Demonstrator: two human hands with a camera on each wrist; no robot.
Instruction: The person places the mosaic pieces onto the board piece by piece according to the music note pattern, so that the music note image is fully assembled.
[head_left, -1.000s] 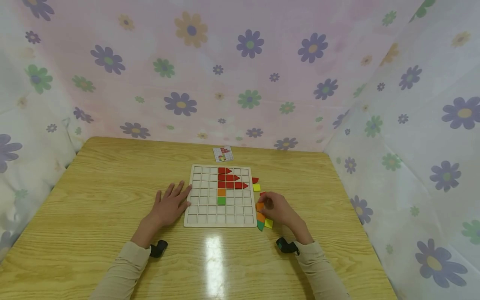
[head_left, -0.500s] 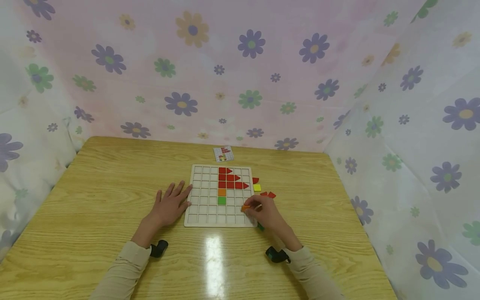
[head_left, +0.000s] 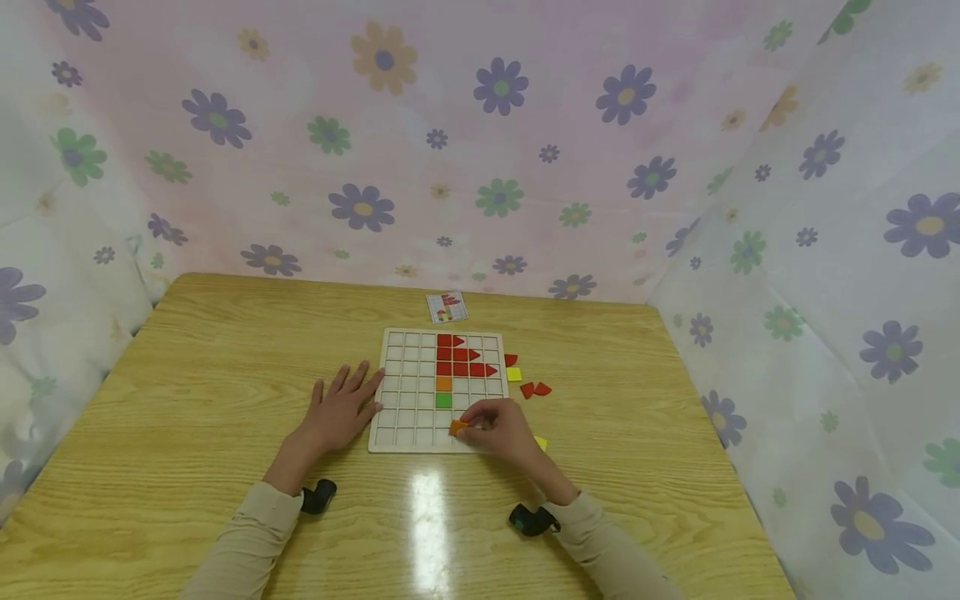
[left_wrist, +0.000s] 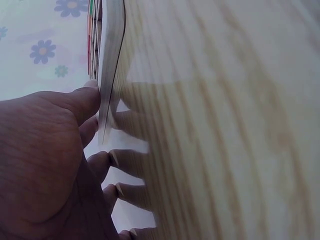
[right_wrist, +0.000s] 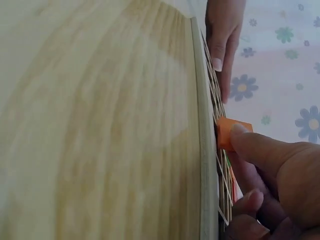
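A pale wooden grid board (head_left: pixel 405 400) lies on the table. Red square and pointed tiles (head_left: pixel 453 368) fill part of its upper rows, with an orange square (head_left: pixel 444 384) and a green square (head_left: pixel 444 400) below them. My right hand (head_left: pixel 504 432) pinches an orange tile (head_left: pixel 457 427) between thumb and fingers, low over the board's front rows. In the right wrist view this orange tile (right_wrist: pixel 225 134) meets the grid at one edge. My left hand (head_left: pixel 341 412) lies spread on the table, its thumb and fingertips against the board's left edge.
Beside the board's right edge lie a yellow square (head_left: pixel 513 375), a red piece (head_left: pixel 512 360) and two red wedges (head_left: pixel 536 390). Another yellow piece (head_left: pixel 542 443) is partly hidden by my right wrist. A printed pattern card (head_left: pixel 447 307) lies behind the board. Floral curtains (head_left: pixel 435 167) enclose the table.
My right hand has picked up the orange tile from the loose pieces at the right and carried it left over the board's front rows. The left hand has stayed put.
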